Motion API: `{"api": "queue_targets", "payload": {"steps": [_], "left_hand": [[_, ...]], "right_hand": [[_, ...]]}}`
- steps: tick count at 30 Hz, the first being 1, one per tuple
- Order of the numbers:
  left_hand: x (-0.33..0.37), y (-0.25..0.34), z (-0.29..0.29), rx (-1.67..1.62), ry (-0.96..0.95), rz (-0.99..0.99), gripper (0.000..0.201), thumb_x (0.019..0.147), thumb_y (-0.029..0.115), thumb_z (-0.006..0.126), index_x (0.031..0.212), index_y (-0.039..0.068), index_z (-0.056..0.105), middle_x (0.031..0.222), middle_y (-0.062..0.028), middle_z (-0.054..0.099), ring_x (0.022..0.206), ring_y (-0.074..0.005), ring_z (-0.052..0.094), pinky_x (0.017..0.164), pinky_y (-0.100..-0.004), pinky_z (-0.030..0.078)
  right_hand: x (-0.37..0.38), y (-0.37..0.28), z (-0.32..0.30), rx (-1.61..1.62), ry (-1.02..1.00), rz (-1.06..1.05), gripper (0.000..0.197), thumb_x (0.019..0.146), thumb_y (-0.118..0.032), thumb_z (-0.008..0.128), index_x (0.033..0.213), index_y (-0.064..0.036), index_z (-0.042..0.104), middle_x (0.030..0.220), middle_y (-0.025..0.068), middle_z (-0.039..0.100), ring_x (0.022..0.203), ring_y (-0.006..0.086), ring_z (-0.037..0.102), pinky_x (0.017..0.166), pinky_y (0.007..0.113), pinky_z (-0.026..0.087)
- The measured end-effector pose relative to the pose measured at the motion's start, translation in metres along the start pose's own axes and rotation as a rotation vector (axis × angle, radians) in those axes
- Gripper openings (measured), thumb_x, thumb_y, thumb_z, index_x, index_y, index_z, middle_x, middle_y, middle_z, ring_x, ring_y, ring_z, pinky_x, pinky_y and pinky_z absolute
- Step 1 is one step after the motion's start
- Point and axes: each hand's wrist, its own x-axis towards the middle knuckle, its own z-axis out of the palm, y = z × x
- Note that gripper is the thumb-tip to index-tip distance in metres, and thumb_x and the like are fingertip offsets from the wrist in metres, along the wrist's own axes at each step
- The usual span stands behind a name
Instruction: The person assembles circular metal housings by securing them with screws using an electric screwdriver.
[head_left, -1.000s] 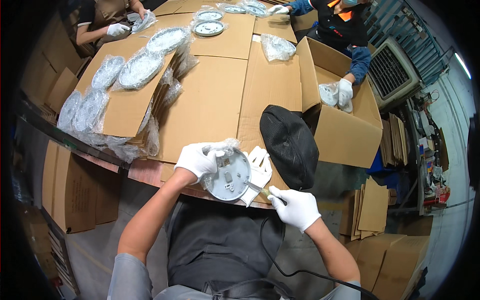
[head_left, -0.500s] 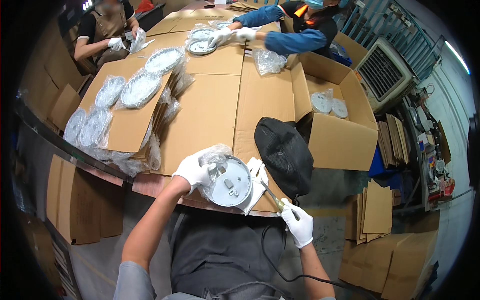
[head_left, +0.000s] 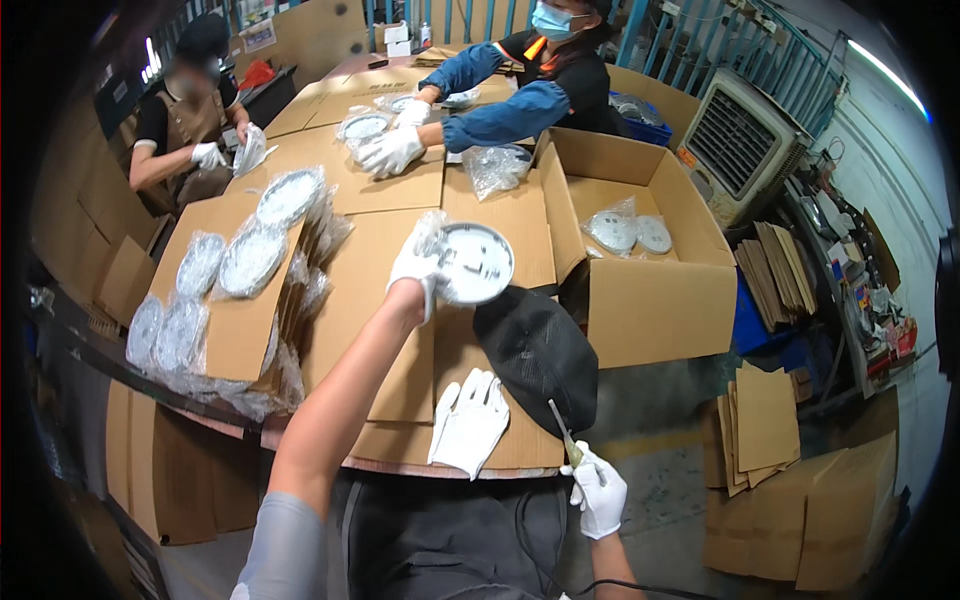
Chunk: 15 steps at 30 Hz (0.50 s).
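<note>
My left hand [head_left: 415, 262], in a white glove, grips a round pale grey plastic disc [head_left: 478, 266] by its left edge, with clear plastic film bunched at the fingers. The disc is raised over the table and slightly blurred. My right hand [head_left: 600, 492], gloved too, is closed around a slim tool [head_left: 566, 436] with a metal shaft and a yellowish-green handle, at the table's front edge. Its shaft points up toward a black mesh bag-like item [head_left: 540, 355]. An unworn white glove [head_left: 470, 424] lies flat on the cardboard between my hands.
Film-wrapped discs [head_left: 250, 260] lie on stacked cardboard at the left. An open carton [head_left: 655, 315] at the right holds two discs [head_left: 613, 232]. Across the table, a co-worker's gloved hands [head_left: 390, 152] handle discs; another person [head_left: 190, 130] works at far left. A black cord [head_left: 650, 588] runs below my right hand.
My left hand has carried the disc forward, away from me, uncovering the loose glove. The right hand still holds the tool near the edge. The view has shifted, and the co-worker's hands have moved.
</note>
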Motion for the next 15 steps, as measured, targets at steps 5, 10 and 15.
{"api": "queue_targets", "payload": {"steps": [5, 10, 15], "left_hand": [[0.108, -0.047, 0.036, 0.175, 0.122, 0.284, 0.045, 0.099, 0.004, 0.043, 0.143, 0.013, 0.046, 0.121, -0.0011, 0.062, 0.096, -0.0119, 0.061, 0.073, -0.0275, 0.052], [0.159, -0.071, 0.027, 0.331, 0.155, 0.204, 0.041, 0.1, 0.015, 0.047, 0.141, 0.012, 0.046, 0.13, -0.0023, 0.057, 0.108, -0.0149, 0.058, 0.082, -0.0304, 0.051], [0.163, -0.055, 0.002, 0.894, 0.136, 0.027, 0.087, 0.086, 0.017, 0.067, 0.156, 0.007, 0.017, 0.148, -0.0203, 0.043, 0.128, -0.0287, 0.049, 0.1, -0.0364, 0.045]], "right_hand": [[-0.002, 0.014, -0.004, 0.073, 0.062, 0.063, 0.042, 0.095, -0.016, 0.061, 0.127, 0.0096, 0.057, 0.089, 0.0143, 0.072, 0.047, 0.0035, 0.049, 0.044, 0.017, 0.038], [-0.01, 0.016, -0.002, 0.076, 0.085, 0.07, 0.045, 0.094, -0.02, 0.064, 0.126, 0.0115, 0.057, 0.089, 0.015, 0.072, 0.048, 0.0047, 0.051, 0.043, 0.017, 0.036], [-0.01, 0.021, -0.014, 0.083, 0.074, 0.019, 0.04, 0.094, -0.013, 0.063, 0.126, 0.0119, 0.058, 0.088, 0.0098, 0.068, 0.062, 0.0081, 0.059, 0.051, 0.018, 0.042]]}}
